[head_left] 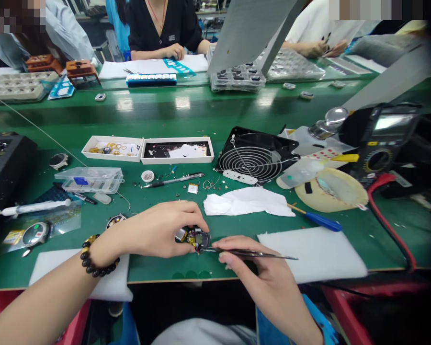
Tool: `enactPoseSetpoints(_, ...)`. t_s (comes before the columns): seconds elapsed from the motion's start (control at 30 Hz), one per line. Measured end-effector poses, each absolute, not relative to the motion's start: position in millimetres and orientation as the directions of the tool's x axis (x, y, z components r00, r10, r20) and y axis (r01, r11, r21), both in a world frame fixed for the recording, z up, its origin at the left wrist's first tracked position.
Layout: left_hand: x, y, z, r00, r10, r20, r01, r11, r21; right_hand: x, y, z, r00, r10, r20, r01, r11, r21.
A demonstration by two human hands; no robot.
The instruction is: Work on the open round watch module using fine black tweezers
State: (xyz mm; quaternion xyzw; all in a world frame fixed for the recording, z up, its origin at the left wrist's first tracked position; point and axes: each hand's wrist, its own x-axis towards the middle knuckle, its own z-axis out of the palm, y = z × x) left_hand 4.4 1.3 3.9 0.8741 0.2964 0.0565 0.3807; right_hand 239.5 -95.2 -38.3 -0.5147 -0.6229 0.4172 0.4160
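Observation:
Near the front edge of the green bench, my left hand grips a small round opened watch body, thumb and fingers closed round its rim. Inside it show a silvery block, yellow parts and dark parts. My right hand pinches a pair of metal tweezers, whose tips reach the right side of the watch body. Whether the tips grip a part is too small to tell. Partly behind my left wrist lies another round watch part. A small silver-white square piece lies just beyond my hands.
A black fan, white cloth, blue-handled screwdriver and multimeter lie to the right. Two white box trays, a pen and a clear plastic case lie beyond my hands. White foam sheets flank me. Co-workers sit opposite.

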Motion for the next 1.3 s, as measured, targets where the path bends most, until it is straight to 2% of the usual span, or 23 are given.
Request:
enactPoseSetpoints(0.37,4.3,2.3,1.7,0.826,0.556,-0.093,0.448,-0.548,0.707,238.6,-96.9,-38.1,-0.087,0.992,0.090,0.251,0.110,-0.962)
enactPoseSetpoints(0.77,5.6,3.0,2.8,0.819,0.559,-0.130,0.462,-0.508,0.727,239.5,-95.3,-36.9,-0.120,0.992,0.051,0.249,0.080,-0.965)
enactPoseSetpoints(1.3,4.6,0.6,2.0,0.814,0.570,-0.112,0.459,-0.512,0.726,238.3,-93.4,-35.4,-0.103,0.989,0.106,0.261,0.130,-0.957)
